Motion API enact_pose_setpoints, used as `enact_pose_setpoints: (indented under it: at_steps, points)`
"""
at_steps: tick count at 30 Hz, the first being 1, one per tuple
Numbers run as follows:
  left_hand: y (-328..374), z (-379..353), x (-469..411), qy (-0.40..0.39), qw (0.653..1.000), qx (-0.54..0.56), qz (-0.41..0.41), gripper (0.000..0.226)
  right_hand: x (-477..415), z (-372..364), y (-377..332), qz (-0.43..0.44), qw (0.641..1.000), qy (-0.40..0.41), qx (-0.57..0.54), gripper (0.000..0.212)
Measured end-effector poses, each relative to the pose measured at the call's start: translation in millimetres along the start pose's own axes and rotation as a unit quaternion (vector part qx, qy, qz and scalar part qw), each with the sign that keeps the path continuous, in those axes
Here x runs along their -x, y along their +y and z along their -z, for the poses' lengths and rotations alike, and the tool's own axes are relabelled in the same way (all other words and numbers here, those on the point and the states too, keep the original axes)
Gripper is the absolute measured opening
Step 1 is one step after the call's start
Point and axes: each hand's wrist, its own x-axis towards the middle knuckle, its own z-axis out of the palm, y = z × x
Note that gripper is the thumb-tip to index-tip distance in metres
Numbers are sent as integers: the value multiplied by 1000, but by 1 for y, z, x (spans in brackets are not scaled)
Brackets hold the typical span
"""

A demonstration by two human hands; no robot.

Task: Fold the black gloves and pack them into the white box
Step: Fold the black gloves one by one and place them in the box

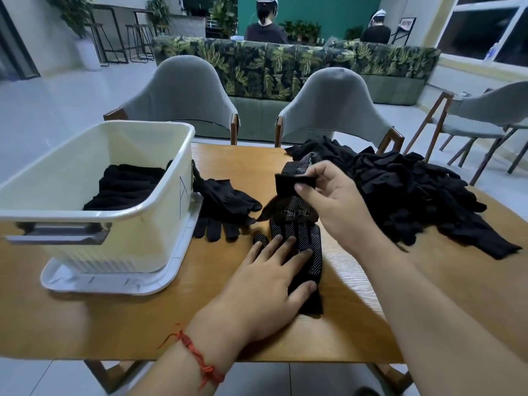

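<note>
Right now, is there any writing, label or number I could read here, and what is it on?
"A": drawn in thin pen on the side wall of the white box.
Pale print on the dotted glove: too blurred to read.
Sign board far behind the sofa: too small to read.

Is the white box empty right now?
No, a stack of black gloves lies inside the white box, against its far right side.
</note>
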Motion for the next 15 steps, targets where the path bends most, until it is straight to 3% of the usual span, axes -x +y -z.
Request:
enact_pose_setpoints:
  at_steps: [6, 10, 15]
  points:
    - [-8, 12, 14, 84, 994, 56, -35, 45, 62, -2, -6, -18, 1000, 3, 18, 22]
    - [-15, 5, 20, 123, 989, 78, -1, 40, 94, -2, 5, 22, 984, -27, 173, 31]
    - [-24, -7, 20, 137, 986, 77, 55, 46, 108, 1, 21, 80, 933, -103, 337, 40]
